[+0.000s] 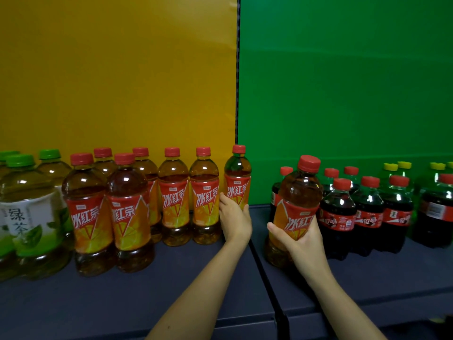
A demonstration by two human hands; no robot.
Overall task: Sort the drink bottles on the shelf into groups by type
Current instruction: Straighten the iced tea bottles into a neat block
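gathering iced teas: right hand (pixel 302 241) curls round a stray tea bottle (pixel 297 192) right of the black divider (pixel 237 94) (beside the colas (pixel 340 217)); left hand (pixel 234 218) clasps the end tea bottle (pixel 237 177) at the divider. next, i think, the stray goes left of it.

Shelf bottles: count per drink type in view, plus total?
Green tea bottles: 3
Iced red tea bottles: 8, one gripped by the left hand and one by the right hand
Cola bottles: 7
Yellow-capped green bottles: 4
Total: 22, counted by visible caps; the frame edges may cut off more.
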